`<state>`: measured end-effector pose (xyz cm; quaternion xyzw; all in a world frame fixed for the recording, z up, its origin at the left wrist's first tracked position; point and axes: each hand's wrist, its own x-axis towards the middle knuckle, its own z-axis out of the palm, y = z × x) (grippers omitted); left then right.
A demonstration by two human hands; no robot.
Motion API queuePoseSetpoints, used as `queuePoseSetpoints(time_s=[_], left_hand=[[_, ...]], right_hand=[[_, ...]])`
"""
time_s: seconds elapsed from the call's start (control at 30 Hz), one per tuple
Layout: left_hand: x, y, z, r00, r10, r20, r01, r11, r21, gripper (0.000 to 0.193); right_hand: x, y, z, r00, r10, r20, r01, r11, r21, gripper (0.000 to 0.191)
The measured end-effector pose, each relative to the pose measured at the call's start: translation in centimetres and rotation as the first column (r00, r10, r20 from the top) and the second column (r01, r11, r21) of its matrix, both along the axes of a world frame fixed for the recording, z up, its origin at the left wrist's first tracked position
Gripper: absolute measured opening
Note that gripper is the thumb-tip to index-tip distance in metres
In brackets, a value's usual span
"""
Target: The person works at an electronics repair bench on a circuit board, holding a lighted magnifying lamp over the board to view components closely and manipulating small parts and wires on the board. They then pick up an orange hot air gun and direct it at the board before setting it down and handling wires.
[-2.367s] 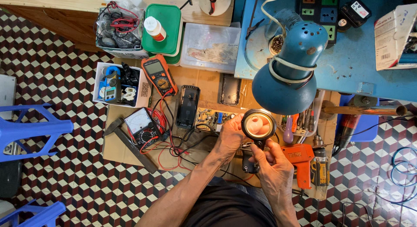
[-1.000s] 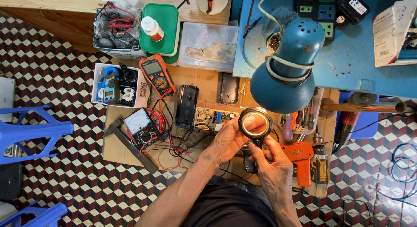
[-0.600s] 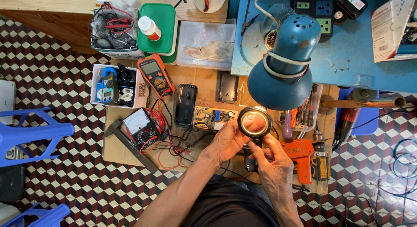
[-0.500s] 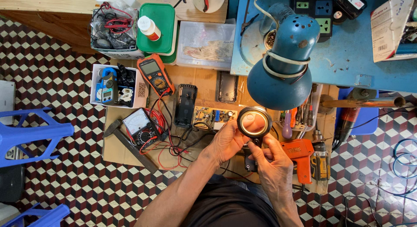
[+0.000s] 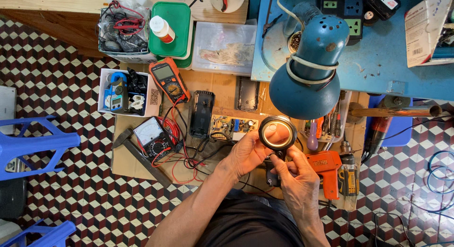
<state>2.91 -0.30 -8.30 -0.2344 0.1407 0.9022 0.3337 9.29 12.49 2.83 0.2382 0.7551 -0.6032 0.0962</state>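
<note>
- Two hands meet just below the blue desk lamp (image 5: 306, 72), and between them they hold a round magnifying glass (image 5: 277, 132) with a dark rim and a bright lens.
- The left hand (image 5: 249, 153) sits below and to the left of the lamp shade, its fingers curled around the rim of the magnifying glass from the left side, grasping it.
- The right hand (image 5: 299, 178) lies further below the lamp, fingers closed around the dark handle under the lens, so it is clenched on the same tool.
- The magnifying glass itself hangs almost directly under the lamp shade, nearly touching its lower edge in this view, lens facing up.
- Left of the lamp, on the wooden board, a bare circuit board (image 5: 234, 126) lies just beside the left hand's fingertips.
- Further left of the lamp rest a black oblong casing (image 5: 202, 113), an orange multimeter (image 5: 169, 80) and an analogue meter (image 5: 152, 139) with red and black leads tangled about it.
- Below and right of the lamp, an orange drill (image 5: 326, 169) lies close to the right hand's knuckles.
- Far left of the lamp, a white box (image 5: 124, 92) holds a blue clamp meter, and a green-lidded tub (image 5: 176, 29) stands above it with a small white bottle on top.
</note>
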Motion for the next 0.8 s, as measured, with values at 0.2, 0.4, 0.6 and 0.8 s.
queuePoseSetpoints(time_s=[0.2,0.4,0.6,0.8], left_hand=[[-0.02,-0.09,0.04,1.000,-0.009,0.018,0.009,1.000,0.004,0.036],[-0.02,-0.13,-0.26,1.000,-0.013,0.007,0.013,1.000,-0.002,0.036],[-0.05,-0.10,-0.51,1.000,-0.012,-0.019,0.013,1.000,0.027,0.035],[-0.15,0.03,0.07,1.000,-0.009,-0.029,0.009,1.000,-0.002,0.036]], right_hand=[[0.08,0.04,0.00,1.000,0.009,0.006,-0.009,1.000,0.003,0.046],[0.05,0.12,-0.06,1.000,0.019,0.007,-0.019,1.000,0.001,0.048],[0.07,0.16,-0.14,1.000,0.021,0.013,-0.021,1.000,0.009,0.048],[0.03,0.17,-0.22,0.999,0.026,-0.025,-0.026,1.000,0.010,0.048]])
